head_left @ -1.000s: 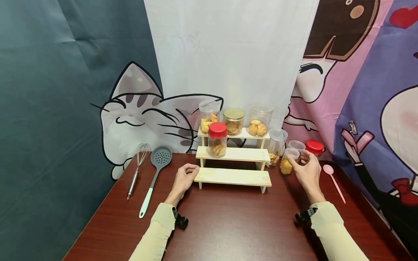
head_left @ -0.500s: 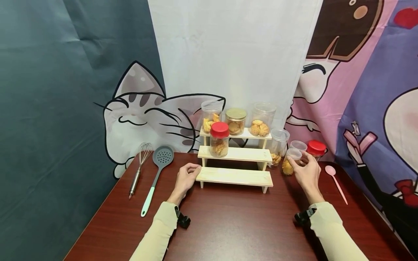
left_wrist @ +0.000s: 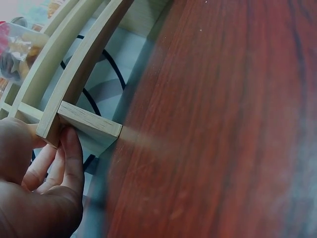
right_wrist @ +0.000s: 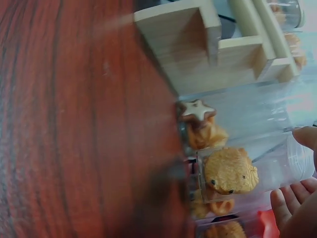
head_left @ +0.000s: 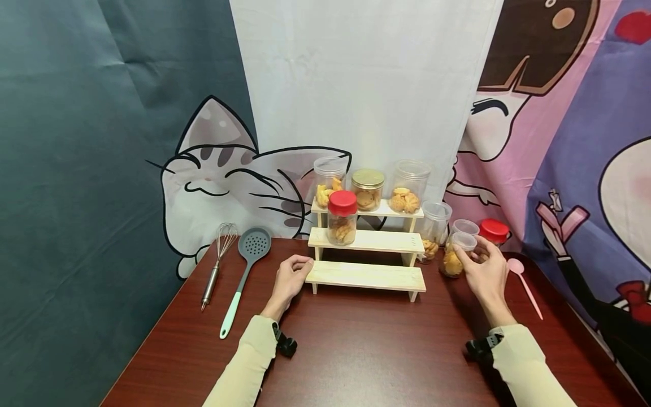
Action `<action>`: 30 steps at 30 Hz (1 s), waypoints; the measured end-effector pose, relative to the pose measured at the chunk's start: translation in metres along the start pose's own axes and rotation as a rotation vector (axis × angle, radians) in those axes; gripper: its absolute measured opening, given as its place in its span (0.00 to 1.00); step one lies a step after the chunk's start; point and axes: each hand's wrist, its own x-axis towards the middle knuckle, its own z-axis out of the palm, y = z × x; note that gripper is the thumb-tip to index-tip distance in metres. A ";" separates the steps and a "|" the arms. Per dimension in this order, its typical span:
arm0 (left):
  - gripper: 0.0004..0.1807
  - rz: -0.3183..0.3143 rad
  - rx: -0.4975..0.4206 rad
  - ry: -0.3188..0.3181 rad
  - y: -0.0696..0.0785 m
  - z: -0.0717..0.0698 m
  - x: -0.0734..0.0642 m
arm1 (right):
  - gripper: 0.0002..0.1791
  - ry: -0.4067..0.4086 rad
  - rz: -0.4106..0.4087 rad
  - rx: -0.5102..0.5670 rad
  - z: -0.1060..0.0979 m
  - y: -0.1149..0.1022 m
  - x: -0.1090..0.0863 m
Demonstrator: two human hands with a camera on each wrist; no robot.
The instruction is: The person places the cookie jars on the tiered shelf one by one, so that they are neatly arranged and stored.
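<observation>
A three-step wooden rack [head_left: 366,275] stands mid-table. My left hand [head_left: 290,280] pinches the left end of its lowest step; the left wrist view shows the thumb [left_wrist: 15,148] and fingers on either side of the board. On the right, my right hand [head_left: 483,271] holds a clear plastic jar [head_left: 451,263] near its translucent lid, thumb and fingers on opposite sides. Yellow cookies [right_wrist: 230,171] lie inside that jar. A red-lidded jar [head_left: 342,217] is on the middle step. The top step bears two clear jars and a gold-lidded jar [head_left: 367,189].
Beside the rack stand a tall clear jar [head_left: 434,229], another clear-lidded jar [head_left: 465,226] and a red-lidded jar [head_left: 493,230]. A pink spoon [head_left: 524,287] lies at the right. A whisk [head_left: 216,271] and a slotted turner [head_left: 246,271] lie at the left.
My right hand and the jar in it have shifted slightly right and toward me, with the jar a little farther from the tall jar. The left hand stays on the rack's lowest step.
</observation>
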 end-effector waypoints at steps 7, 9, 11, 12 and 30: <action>0.12 -0.010 0.014 0.000 0.002 -0.001 -0.001 | 0.34 0.021 -0.060 0.094 -0.006 -0.023 0.004; 0.12 -0.010 0.023 0.001 0.002 -0.001 -0.001 | 0.33 0.031 -0.068 0.098 -0.006 -0.031 0.005; 0.12 -0.007 0.026 -0.001 0.002 0.000 -0.001 | 0.33 0.038 -0.075 0.103 -0.006 -0.039 0.006; 0.12 -0.007 0.029 -0.001 0.002 0.000 -0.001 | 0.33 0.043 -0.084 0.099 -0.006 -0.044 0.006; 0.12 -0.012 0.040 -0.003 0.000 -0.001 -0.003 | 0.32 -0.097 -0.214 0.247 0.034 -0.110 -0.005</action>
